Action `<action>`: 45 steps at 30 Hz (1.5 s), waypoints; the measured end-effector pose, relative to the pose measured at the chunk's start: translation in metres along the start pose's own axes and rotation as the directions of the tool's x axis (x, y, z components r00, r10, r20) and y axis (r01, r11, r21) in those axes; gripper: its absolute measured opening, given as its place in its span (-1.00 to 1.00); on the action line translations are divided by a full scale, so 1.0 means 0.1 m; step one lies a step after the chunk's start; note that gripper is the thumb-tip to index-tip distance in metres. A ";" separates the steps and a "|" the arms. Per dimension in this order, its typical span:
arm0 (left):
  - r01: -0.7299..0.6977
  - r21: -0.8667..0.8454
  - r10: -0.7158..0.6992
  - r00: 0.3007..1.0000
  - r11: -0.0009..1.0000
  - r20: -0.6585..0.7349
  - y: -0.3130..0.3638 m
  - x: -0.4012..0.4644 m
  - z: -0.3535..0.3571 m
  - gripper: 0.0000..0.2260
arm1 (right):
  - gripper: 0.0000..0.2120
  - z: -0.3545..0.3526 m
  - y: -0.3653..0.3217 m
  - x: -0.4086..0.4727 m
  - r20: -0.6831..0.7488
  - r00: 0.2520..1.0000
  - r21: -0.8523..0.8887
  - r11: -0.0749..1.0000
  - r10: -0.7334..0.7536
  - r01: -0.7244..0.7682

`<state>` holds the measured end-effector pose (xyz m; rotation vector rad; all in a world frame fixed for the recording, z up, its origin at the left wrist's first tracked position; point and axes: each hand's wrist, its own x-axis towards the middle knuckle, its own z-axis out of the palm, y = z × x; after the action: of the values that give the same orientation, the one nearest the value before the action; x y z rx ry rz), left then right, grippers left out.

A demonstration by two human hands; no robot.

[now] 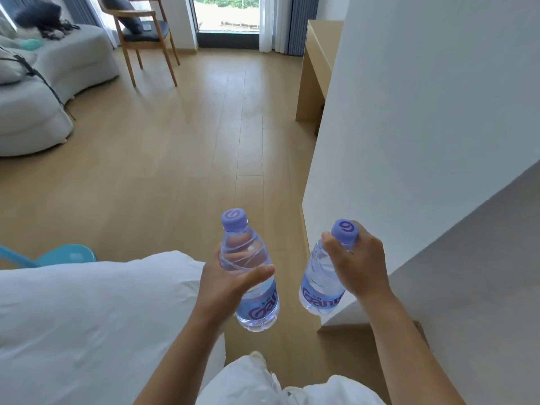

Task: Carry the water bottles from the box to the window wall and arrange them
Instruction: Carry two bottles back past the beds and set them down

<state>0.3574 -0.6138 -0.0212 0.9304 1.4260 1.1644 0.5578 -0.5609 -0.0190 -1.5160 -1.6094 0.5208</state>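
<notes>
Hidden: box out of view; bottle labels partly cut off.
Left hand (226,283): fingers wrapped around left bottle (248,273).
Right hand (361,263): fingers gripping right bottle (321,276) near cap.

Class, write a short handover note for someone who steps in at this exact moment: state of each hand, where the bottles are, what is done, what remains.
Left hand grips one bottle round its body. Right hand grips the other bottle near its cap.
Both bottles are in the air above the floor, beside the bed; the window is across the room ahead.
Done: two bottles picked up; box not in view.
Left: carry them to the window wall, set them down, arrange.
</notes>
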 end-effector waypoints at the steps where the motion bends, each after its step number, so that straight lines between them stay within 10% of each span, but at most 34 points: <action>1: 0.003 -0.004 -0.003 1.000 1.000 0.004 0.07 0.17 -0.06 -0.49 | -0.80 0.10 -0.02 0.16 -0.012 1.000 0.001 1.000 -0.007 0.007; 28: 0.056 -0.056 -0.061 0.994 0.997 -0.094 1.30 4.98 -0.20 -0.42 | -0.84 2.20 0.18 5.00 0.026 0.998 0.065 0.996 -0.059 0.057; 45: 0.037 0.004 -0.037 0.977 0.999 0.212 2.07 8.30 0.07 -0.38 | -0.78 3.04 0.66 7.51 -0.160 0.979 0.006 0.992 0.127 -0.128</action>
<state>0.2130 0.2292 -0.0142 0.9931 1.2655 1.0059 0.4218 0.2411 -0.0222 -1.6292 -1.3978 0.4537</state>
